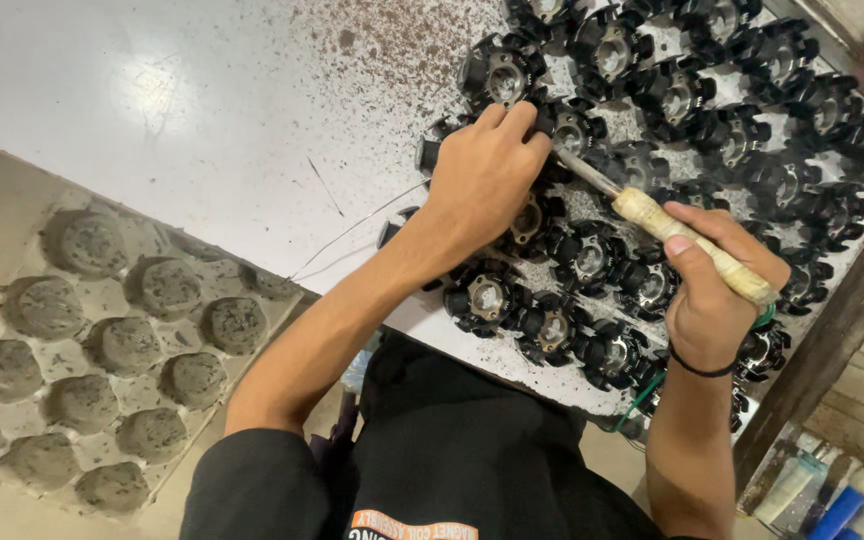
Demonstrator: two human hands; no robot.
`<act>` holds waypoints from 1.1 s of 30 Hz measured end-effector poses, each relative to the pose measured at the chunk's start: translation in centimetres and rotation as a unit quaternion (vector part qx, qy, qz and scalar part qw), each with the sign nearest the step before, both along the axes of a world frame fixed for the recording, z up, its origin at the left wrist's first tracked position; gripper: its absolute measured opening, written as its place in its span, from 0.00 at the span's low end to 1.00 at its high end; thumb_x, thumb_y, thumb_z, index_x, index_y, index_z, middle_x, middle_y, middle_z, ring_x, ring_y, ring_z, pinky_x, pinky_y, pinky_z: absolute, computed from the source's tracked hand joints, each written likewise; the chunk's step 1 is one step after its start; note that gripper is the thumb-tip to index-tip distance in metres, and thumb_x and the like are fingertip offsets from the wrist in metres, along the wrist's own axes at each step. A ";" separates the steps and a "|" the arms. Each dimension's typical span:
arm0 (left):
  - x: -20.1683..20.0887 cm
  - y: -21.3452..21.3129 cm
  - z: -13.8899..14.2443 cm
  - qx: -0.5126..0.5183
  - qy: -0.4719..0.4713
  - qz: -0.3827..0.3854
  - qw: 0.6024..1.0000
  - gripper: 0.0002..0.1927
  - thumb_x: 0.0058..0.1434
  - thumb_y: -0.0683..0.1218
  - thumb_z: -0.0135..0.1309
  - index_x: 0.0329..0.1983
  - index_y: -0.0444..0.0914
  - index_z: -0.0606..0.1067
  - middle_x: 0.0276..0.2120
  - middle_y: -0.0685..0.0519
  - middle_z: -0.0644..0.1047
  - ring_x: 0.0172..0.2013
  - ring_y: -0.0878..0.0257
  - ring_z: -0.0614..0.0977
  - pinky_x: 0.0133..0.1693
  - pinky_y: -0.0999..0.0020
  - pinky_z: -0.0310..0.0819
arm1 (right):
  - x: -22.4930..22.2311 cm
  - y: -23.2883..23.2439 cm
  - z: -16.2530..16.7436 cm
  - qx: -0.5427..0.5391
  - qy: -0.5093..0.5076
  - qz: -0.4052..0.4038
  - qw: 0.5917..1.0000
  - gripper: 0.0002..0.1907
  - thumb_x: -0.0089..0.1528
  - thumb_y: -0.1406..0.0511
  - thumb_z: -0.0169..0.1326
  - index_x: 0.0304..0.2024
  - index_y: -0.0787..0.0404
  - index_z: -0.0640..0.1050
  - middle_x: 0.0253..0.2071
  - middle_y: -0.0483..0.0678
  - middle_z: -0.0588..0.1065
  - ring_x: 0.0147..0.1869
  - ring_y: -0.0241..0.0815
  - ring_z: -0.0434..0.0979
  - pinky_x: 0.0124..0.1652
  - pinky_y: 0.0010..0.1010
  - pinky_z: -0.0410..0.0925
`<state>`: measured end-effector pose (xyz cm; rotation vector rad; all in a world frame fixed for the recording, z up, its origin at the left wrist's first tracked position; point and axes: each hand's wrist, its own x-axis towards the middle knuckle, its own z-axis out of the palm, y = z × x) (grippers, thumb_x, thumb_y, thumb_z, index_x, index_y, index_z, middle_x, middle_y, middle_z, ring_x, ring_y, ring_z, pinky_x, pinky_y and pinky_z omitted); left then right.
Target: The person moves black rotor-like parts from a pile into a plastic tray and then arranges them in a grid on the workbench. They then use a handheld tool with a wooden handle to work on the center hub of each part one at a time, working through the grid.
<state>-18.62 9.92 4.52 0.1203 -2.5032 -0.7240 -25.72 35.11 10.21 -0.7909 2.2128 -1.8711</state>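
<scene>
My left hand (482, 175) lies fingers-down on a black round part with a metal hub (529, 222), pressing on it among several like parts (602, 50) spread over the white table (202, 110). My right hand (712, 290) grips a tool with a tape-wrapped pale handle (692, 245). Its metal shaft (584, 172) points up-left and its tip is hidden under the fingers of my left hand. A dark band sits on my right wrist.
A grey moulded tray with round bumps (102, 340) lies at the lower left beside the table. Dark specks litter the table's top middle (392, 50). A thin wire (352, 230) crosses the white surface. Wooden boards and small bottles (832, 480) are at the lower right.
</scene>
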 end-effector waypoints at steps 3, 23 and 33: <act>-0.1 -0.1 -0.2 0.000 -0.010 -0.005 1.000 0.09 0.48 0.40 0.59 0.33 0.36 0.77 0.39 0.49 0.73 0.42 0.52 0.77 0.36 0.59 0.76 | 0.3 -0.3 0.6 0.032 0.012 -0.011 0.999 0.08 0.66 0.77 0.58 0.48 0.76 0.79 0.43 0.53 0.77 0.41 0.35 0.72 0.43 0.20 0.64; 5.7 -1.3 3.1 0.040 0.038 0.073 0.996 0.12 0.56 0.35 0.59 0.43 0.36 0.78 0.42 0.53 0.73 0.39 0.56 0.77 0.36 0.62 0.74 | 1.4 0.7 1.5 0.124 0.149 -0.021 0.981 0.06 0.73 0.74 0.53 0.47 0.74 0.80 0.46 0.59 0.80 0.46 0.42 0.82 0.50 0.24 0.75; 8.7 0.9 2.0 0.047 -0.025 0.006 0.999 0.20 0.46 0.39 0.61 0.45 0.36 0.79 0.39 0.51 0.72 0.39 0.55 0.76 0.35 0.60 0.74 | 5.9 1.9 0.9 0.027 0.042 0.032 0.998 0.15 0.59 0.71 0.55 0.46 0.77 0.79 0.42 0.59 0.79 0.49 0.48 0.79 0.52 0.29 0.70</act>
